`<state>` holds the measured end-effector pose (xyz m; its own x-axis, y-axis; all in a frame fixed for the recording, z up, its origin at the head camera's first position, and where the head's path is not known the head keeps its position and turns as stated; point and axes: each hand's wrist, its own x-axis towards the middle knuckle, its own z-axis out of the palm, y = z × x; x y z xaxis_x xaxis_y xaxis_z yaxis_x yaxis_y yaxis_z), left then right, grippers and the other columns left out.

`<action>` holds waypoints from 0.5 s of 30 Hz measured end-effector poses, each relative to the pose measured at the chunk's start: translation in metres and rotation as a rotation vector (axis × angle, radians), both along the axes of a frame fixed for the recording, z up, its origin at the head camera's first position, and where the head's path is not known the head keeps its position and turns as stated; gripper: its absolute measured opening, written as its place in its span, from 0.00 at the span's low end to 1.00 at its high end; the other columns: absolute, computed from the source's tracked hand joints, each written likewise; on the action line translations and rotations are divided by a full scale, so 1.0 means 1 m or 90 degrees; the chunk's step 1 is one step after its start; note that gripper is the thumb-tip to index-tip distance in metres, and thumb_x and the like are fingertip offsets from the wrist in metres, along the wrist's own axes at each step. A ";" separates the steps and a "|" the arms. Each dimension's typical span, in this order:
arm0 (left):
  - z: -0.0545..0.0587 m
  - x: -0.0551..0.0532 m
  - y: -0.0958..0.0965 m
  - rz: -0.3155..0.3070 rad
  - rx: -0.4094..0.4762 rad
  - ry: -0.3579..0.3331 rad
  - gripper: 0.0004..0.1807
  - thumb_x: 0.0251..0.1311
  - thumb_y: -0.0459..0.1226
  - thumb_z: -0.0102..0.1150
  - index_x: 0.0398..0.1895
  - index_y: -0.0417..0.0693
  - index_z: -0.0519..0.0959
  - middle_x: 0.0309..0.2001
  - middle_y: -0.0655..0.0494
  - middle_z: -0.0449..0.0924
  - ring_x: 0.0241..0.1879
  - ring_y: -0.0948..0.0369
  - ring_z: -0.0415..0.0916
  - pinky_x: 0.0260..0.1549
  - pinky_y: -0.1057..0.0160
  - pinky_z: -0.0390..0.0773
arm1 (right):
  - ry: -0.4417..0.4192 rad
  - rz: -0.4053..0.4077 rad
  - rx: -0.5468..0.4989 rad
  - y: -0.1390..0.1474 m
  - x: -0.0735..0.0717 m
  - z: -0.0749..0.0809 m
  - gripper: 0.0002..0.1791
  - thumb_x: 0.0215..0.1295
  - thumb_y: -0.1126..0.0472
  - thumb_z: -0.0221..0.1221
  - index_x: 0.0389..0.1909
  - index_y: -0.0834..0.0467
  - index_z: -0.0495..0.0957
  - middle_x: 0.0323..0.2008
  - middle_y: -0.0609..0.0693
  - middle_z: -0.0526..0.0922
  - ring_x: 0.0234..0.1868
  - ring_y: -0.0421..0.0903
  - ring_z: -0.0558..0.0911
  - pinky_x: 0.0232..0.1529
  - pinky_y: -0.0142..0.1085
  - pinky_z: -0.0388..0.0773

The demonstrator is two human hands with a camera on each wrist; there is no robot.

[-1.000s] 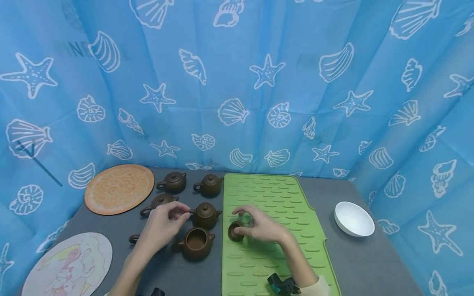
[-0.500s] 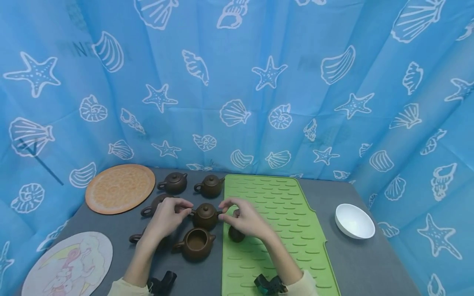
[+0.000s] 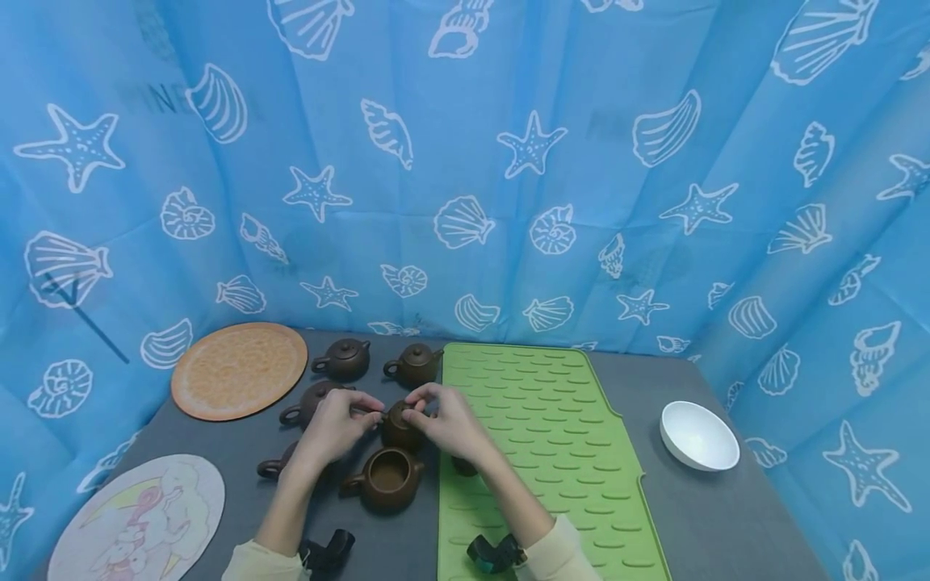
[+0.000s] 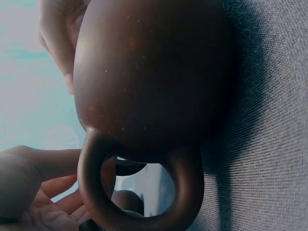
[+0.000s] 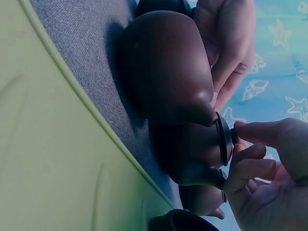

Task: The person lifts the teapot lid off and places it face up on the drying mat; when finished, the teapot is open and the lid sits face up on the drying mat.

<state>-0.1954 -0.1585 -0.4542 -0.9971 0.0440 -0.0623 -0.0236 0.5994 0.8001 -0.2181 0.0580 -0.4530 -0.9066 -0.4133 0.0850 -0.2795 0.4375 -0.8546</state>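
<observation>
Several small brown clay teapots stand in rows on the grey cloth. My left hand (image 3: 336,428) pinches the handle of the teapot (image 3: 401,434) in the right-hand row. Over that pot, my right hand (image 3: 452,426) pinches the knob of its lid (image 5: 224,140), which sits on the pot in the right wrist view. Just in front stands a lidless teapot (image 3: 395,502), its inside showing; it fills much of the left wrist view. A loose dark lid (image 3: 462,466) lies on the green mat (image 3: 552,484), partly hidden under my right hand.
More lidded teapots stand behind, one back left (image 3: 345,360) and one beside the mat (image 3: 416,367). A white bowl (image 3: 699,437) is at the right. Two round mats, one orange (image 3: 240,371) and one with a pale drawing (image 3: 138,520), lie left. A blue shell-patterned curtain (image 3: 465,161) hangs behind.
My right hand has left the loose lid on the green mat and moved left, past the teapot's spout, to the knob of its lid. The left hand stays at the handle.
</observation>
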 end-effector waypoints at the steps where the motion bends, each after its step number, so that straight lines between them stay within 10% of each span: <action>1: 0.000 -0.001 0.000 0.001 0.001 -0.001 0.08 0.73 0.31 0.67 0.50 0.44 0.90 0.44 0.50 0.93 0.38 0.60 0.89 0.39 0.57 0.88 | 0.003 -0.003 0.004 0.000 0.000 0.000 0.09 0.74 0.61 0.68 0.49 0.61 0.86 0.36 0.50 0.84 0.20 0.35 0.70 0.21 0.27 0.67; 15: 0.000 0.000 0.003 0.026 -0.006 -0.031 0.08 0.74 0.32 0.66 0.51 0.44 0.90 0.42 0.51 0.91 0.36 0.61 0.85 0.37 0.60 0.83 | 0.014 0.015 -0.010 0.003 0.003 0.002 0.09 0.78 0.59 0.65 0.50 0.61 0.84 0.35 0.48 0.78 0.20 0.34 0.68 0.23 0.27 0.67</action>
<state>-0.1950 -0.1558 -0.4538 -0.9938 0.0026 -0.1116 -0.0873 0.6053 0.7912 -0.2150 0.0607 -0.4514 -0.8946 -0.4327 0.1113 -0.3084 0.4178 -0.8546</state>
